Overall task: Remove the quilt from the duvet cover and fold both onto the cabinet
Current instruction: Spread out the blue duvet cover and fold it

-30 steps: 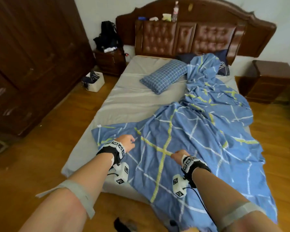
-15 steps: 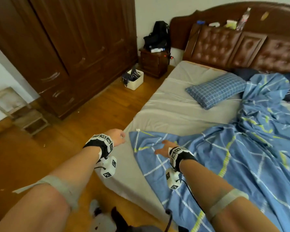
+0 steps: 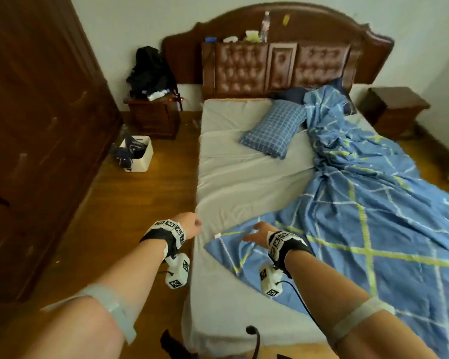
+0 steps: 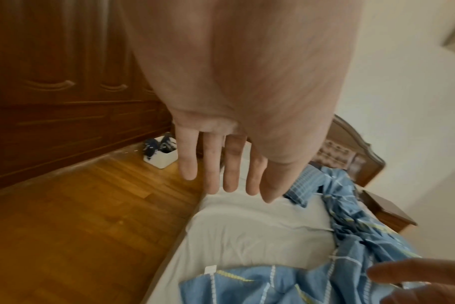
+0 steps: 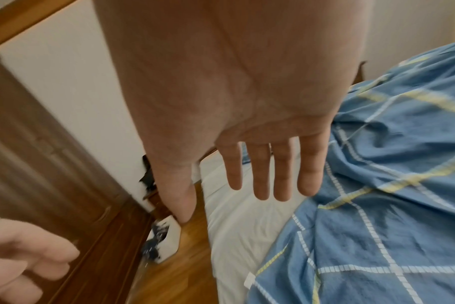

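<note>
A wide bed with a pale grey fitted sheet and a dark wooden, leather-tufted headboard fills the room, with a tall dark wooden wardrobe to its left across the honey-coloured wooden floor. Over the bed's right half sprawls the blue duvet cover with white and yellow grid lines, rumpled toward the headboard and spread flatter at the foot; whether the quilt is inside cannot be told. It looks soft, limp and light, likely to sag and slide rather than hold a shape, so it is best taken by pinching a corner or hem, such as the near corner carrying a small white tag. A blue checked pillow lies beside it, and a low dark wooden bedside cabinet stands to the right. The right hand hovers over that corner with fingers straight and apart, holding nothing. The left hand hangs over the mattress edge just beside the corner, also spread and empty. Compared with a second ago, when both hands lay on the blue cloth further in, they have moved left to its corner and the view has swung back toward the headboard.
</note>
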Demonstrator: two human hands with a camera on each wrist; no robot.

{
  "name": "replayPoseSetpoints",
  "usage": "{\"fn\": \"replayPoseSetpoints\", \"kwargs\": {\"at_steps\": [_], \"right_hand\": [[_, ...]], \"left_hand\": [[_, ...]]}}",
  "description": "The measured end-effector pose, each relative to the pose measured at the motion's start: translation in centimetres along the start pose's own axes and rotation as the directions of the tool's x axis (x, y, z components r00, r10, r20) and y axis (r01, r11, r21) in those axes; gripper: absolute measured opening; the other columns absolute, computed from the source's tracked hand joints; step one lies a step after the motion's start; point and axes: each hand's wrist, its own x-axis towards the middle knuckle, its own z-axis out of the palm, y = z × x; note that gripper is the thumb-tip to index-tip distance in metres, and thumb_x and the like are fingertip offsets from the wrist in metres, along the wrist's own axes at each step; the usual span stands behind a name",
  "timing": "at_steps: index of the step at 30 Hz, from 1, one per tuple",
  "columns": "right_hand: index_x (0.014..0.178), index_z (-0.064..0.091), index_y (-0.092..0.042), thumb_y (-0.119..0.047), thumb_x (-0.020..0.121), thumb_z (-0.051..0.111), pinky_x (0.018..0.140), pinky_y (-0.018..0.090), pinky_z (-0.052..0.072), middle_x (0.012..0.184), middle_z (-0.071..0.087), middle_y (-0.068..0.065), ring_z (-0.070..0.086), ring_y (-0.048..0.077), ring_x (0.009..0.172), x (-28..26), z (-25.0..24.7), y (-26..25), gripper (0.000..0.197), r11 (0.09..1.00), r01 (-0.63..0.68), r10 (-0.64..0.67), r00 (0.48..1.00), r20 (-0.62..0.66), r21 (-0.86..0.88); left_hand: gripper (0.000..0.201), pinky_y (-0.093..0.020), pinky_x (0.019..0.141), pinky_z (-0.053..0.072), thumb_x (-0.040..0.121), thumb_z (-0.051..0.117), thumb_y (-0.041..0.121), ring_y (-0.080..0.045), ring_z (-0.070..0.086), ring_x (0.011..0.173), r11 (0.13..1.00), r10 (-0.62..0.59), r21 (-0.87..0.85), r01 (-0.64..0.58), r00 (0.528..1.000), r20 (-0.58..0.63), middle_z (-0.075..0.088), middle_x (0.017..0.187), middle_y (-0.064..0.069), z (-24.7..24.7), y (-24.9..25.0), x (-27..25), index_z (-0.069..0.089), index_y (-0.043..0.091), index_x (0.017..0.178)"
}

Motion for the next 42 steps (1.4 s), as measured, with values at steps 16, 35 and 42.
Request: {"fn": "replayPoseSetpoints", "kwargs": {"at_steps": [16, 35, 42], "right_hand": [[0.145, 0.044, -0.013, -0.038, 0.089, 0.068, 0.103, 0.033, 0.042, 0.142, 0.053, 0.008, 0.050, 0.027, 0.130, 6.9, 5.0, 1.9, 0.066, 0.961, -0.190, 0.191, 0.982, 0.017, 0.200], [0.136, 0.031, -0.011, -0.058, 0.078, 0.072, 0.102, 0.052, 0.040, 0.139, 0.037, 0.014, 0.040, 0.041, 0.128, 42.1, 23.1, -6.7, 0.086, 0.534, -0.733, 0.739, 0.647, 0.190, 0.422], [0.119, 0.053, -0.009, -0.016, 0.088, 0.060, 0.080, 0.039, 0.045, 0.112, 0.065, 0.020, 0.059, 0.041, 0.108, 40.6, 22.6, -3.1, 0.032, 0.522, -0.671, 0.752, 0.653, 0.086, 0.527]], "left_hand": [[0.031, -0.024, 0.094, 0.044, 0.094, 0.057, 0.029, -0.017, 0.059, 0.117, 0.978, 0.151, 0.113, -0.177, 0.967, 0.208, 0.063, 0.129, 0.005, 0.7, 1.7, 12.2, 0.062, 0.027, 0.124], [0.030, -0.026, 0.093, 0.042, 0.096, 0.053, 0.021, -0.019, 0.059, 0.115, 0.959, 0.112, 0.155, -0.239, 0.817, 0.565, 0.063, 0.128, 0.003, 13.0, -12.6, 47.2, 0.061, 0.024, 0.124], [0.032, -0.031, 0.096, 0.043, 0.098, 0.052, 0.023, -0.018, 0.057, 0.117, 0.909, 0.152, 0.227, -0.350, 0.786, 0.599, 0.059, 0.131, 0.004, 11.9, -14.0, 48.0, 0.057, 0.025, 0.129]]}}
